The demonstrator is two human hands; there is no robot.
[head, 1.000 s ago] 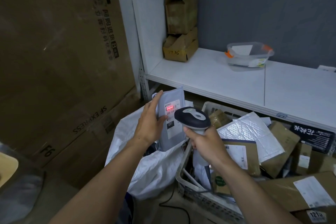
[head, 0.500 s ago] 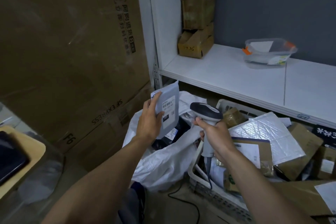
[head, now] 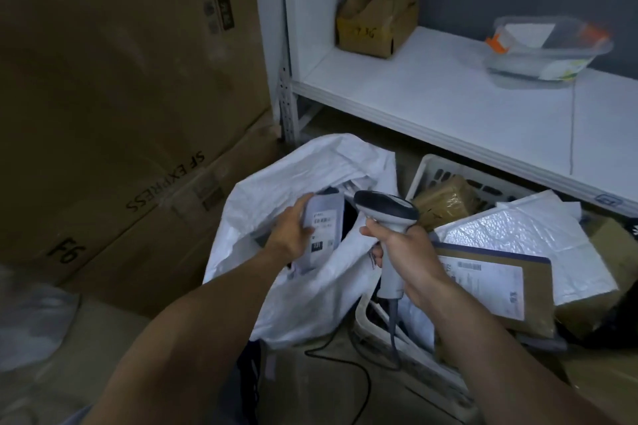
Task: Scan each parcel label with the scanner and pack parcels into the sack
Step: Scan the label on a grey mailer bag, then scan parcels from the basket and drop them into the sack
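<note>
My left hand [head: 291,229] grips a small grey parcel [head: 322,231] with a white label, held low inside the mouth of the white woven sack [head: 310,293]. My right hand [head: 405,252] holds the corded handheld scanner [head: 386,214] by its grip, just right of the sack, its dark head pointing left towards the parcel. No red scan light shows on the label. To the right, a white plastic crate [head: 429,167] holds several more parcels, among them a white bubble mailer [head: 521,235] and a brown labelled envelope [head: 497,286].
Large SF Express cardboard cartons [head: 121,114] wall in the left side. A white shelf [head: 448,97] runs above the crate, carrying small cardboard boxes [head: 376,21] and a clear plastic tub [head: 545,48]. The scanner's black cable [head: 345,359] trails across the floor.
The red scan light on the label went out. My left hand lowered the grey parcel from in front of the scanner into the sack's mouth. The scanner stayed about where it was.
</note>
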